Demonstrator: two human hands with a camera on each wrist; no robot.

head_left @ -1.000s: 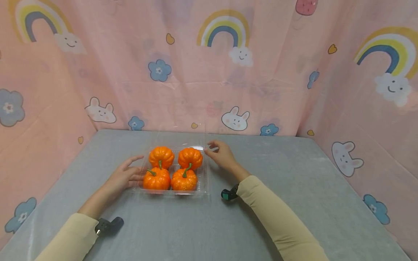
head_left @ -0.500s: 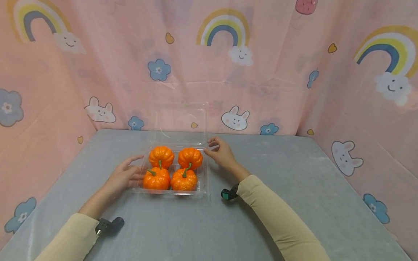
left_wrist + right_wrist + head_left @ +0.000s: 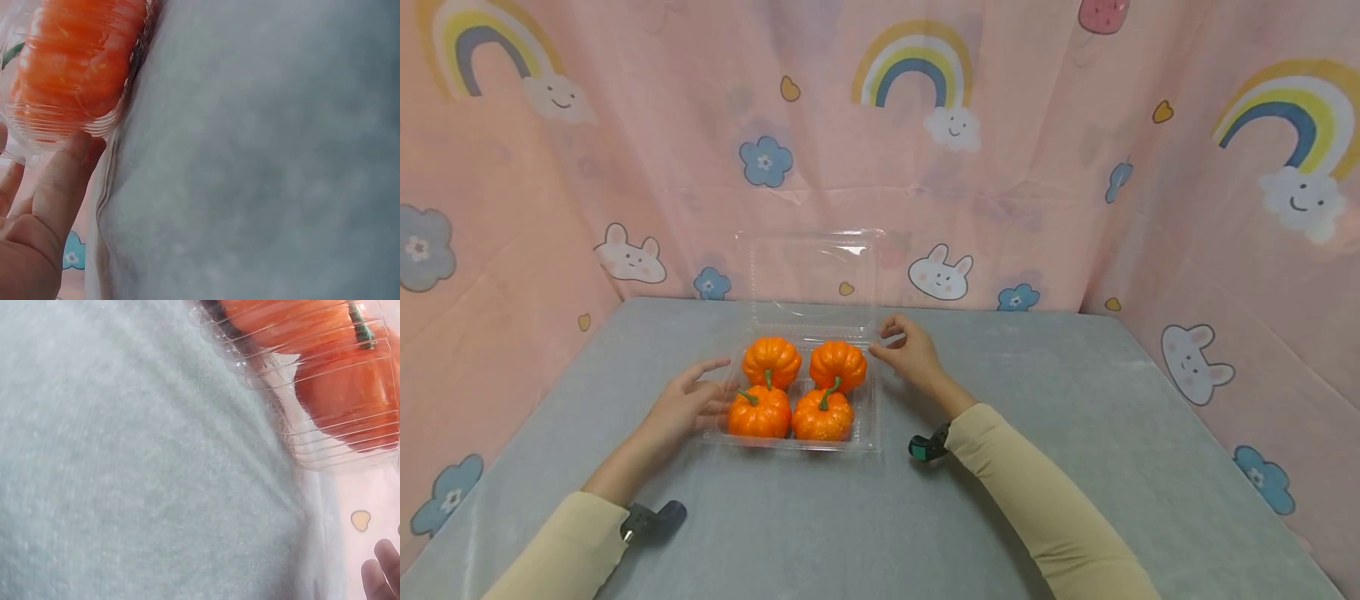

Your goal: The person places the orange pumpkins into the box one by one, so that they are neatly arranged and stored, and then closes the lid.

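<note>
A clear plastic clamshell box (image 3: pixel 865 444) stands on the table with several small orange pumpkins (image 3: pixel 760 412) in its base, in two rows. Its transparent lid (image 3: pixel 812 279) stands raised at the back, free of both hands. My left hand (image 3: pixel 681 408) is at the box's left side; in the left wrist view its extended fingers (image 3: pixel 59 181) touch the ribbed wall. At the back right corner is my right hand (image 3: pixel 913 354), thumb tip by the rim and other fingers loosely bent apart from it. The right wrist view catches only its fingertips (image 3: pixel 381 575), away from the wall.
A grey cloth covers the table (image 3: pixel 820 525). Pink printed curtain (image 3: pixel 1037 150) hangs behind it and along both sides, close to the table's back edge. Dark devices (image 3: pixel 928 446) are strapped at both wrists.
The clear lid, faint and low at the back a second ago, has swung up and now stands taller behind the pumpkins. Both hands have stayed nearly still.
</note>
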